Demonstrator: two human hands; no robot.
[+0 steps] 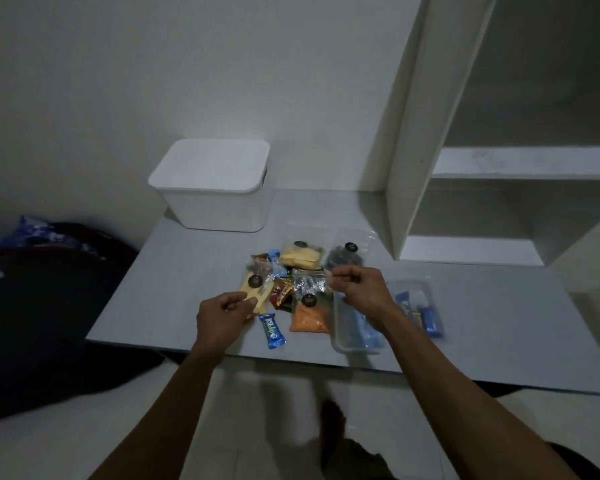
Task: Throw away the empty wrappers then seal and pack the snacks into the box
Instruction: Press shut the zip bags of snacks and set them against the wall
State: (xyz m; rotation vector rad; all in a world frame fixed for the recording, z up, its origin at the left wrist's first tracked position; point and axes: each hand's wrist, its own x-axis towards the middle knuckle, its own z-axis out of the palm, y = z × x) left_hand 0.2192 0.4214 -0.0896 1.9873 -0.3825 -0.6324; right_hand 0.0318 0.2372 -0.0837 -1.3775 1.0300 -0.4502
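A heap of snack packets lies mid-table: a pale yellow bag (pixel 255 285), an orange bag (pixel 309 315), a yellow bag (pixel 300 256), a dark bag (pixel 347 256), brown wrappers (pixel 281 292) and a blue bar (pixel 272 330). My left hand (pixel 222 315) pinches the near end of the pale yellow bag. My right hand (pixel 355 289) pinches the clear top edge of the orange bag. A white lidded box (pixel 215 188) stands shut at the back of the table.
A clear container (pixel 352 327) with blue packets sits under my right wrist, and another clear pack (pixel 418 306) with blue items lies to its right. White shelves (pixel 499 202) rise at the right. Dark bedding (pixel 42 306) lies left of the grey table (pixel 174 271).
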